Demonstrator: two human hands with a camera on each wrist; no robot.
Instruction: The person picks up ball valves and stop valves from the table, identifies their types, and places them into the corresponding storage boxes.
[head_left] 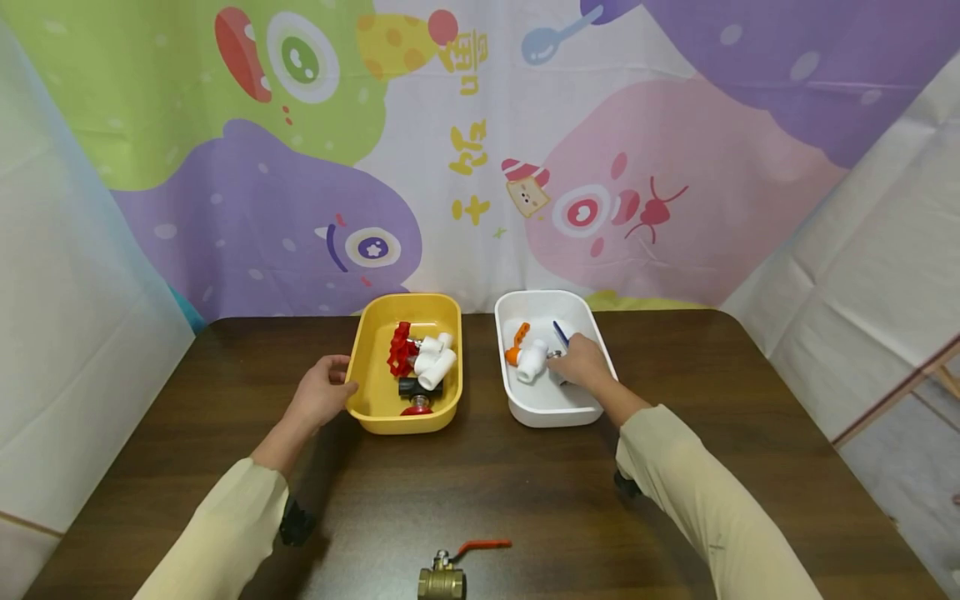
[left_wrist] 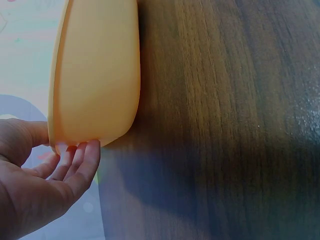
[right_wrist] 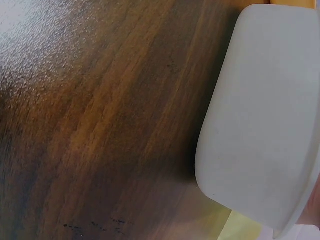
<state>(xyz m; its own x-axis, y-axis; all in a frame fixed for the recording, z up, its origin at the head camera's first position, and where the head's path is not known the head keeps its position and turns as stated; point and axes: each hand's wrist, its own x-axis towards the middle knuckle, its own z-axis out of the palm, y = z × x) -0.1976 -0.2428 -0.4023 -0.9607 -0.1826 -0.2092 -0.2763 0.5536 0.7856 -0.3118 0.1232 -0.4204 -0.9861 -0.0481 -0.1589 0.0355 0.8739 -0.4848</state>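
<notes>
My left hand [head_left: 321, 393] is at the left side of a yellow bin [head_left: 365, 408]; in the left wrist view its thumb and fingers [left_wrist: 86, 167] hold the rim and outer wall. White plastic valves with red handwheels [head_left: 400, 350] and a black valve [head_left: 420, 387] with a red wheel lie in that bin. My right hand [head_left: 583, 364] reaches into a white bin [head_left: 551, 415] and grips a valve with a blue handle [head_left: 560, 334], its body mostly hidden by the hand. Beside it lies a white plastic valve [head_left: 532, 360] with an orange handle.
A brass ball valve [head_left: 441, 582] with a red lever lies at the near edge of the brown wooden table [head_left: 517, 483]. Behind the bins hangs a cartoon-printed curtain [head_left: 465, 250]. The two bins stand side by side with a gap between them.
</notes>
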